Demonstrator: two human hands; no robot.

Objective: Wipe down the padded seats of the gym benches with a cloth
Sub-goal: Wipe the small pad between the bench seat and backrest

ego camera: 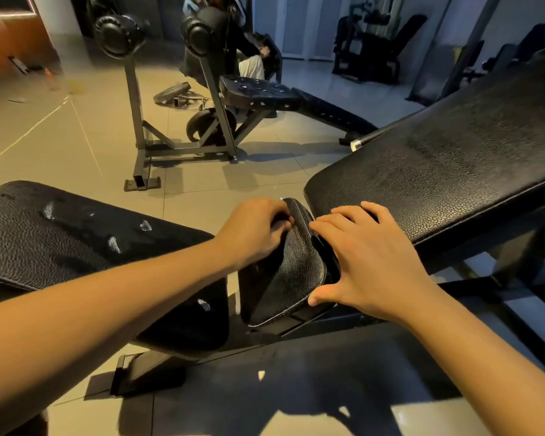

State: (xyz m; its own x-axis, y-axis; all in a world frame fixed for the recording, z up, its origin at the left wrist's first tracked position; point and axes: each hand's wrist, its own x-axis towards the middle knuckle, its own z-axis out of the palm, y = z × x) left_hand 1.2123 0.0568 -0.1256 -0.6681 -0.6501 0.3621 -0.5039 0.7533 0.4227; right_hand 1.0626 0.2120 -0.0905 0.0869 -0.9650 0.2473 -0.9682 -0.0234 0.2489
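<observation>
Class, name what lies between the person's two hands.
A small black seat pad lies between the left hand and right hand, shown in the head view.

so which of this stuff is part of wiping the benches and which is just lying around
Job: small seat pad, gripped by left hand, right hand spread over its edge; long back pad; worn pad at left; far bench seat. No cloth visible.
Lying about: weight plates on floor; white scrap on floor.
</observation>
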